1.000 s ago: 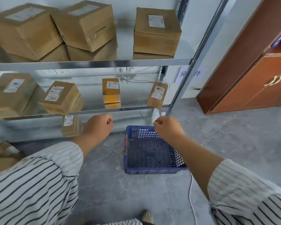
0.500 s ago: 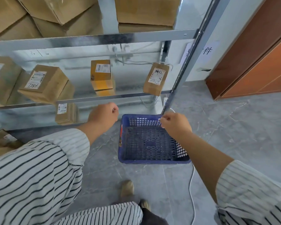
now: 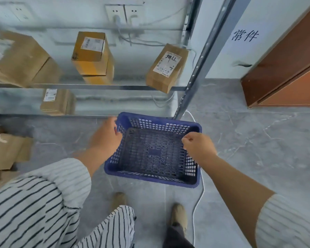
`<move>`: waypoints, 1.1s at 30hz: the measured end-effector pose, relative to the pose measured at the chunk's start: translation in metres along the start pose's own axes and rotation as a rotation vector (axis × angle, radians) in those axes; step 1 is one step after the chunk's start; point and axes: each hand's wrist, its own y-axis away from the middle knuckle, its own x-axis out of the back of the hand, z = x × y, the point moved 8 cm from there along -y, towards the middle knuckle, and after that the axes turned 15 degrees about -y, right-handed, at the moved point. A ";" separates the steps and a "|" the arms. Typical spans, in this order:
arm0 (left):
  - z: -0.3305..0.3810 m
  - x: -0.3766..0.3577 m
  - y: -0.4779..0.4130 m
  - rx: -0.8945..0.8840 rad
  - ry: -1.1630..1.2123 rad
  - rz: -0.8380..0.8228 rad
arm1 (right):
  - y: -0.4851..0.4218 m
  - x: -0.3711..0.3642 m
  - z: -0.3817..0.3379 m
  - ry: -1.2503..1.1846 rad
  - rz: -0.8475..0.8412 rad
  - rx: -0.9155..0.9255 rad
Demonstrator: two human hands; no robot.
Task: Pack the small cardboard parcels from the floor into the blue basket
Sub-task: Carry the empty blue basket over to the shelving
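Observation:
The blue basket stands empty on the grey floor just in front of my feet. My left hand is at its left rim, with the fingers curled over the edge, though the hand is blurred. My right hand hovers over the basket's right wall in a loose fist and holds nothing that I can see. Cardboard parcels lie on the floor at the far left, apart from both hands. Another small parcel sits low under the shelf.
A metal shelf rack carries several labelled boxes, one marked 98LL overhanging its edge. The rack's upright post stands just behind the basket. A white cable runs along the floor on the right. A brown cabinet stands far right.
My view has tilted down and come closer to the basket. Both hands dropped from shelf height to the basket; the left one now reaches its left rim.

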 end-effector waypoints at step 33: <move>-0.142 -0.280 -0.112 0.554 0.311 -0.072 | -0.179 -0.111 0.299 -0.404 0.429 -0.543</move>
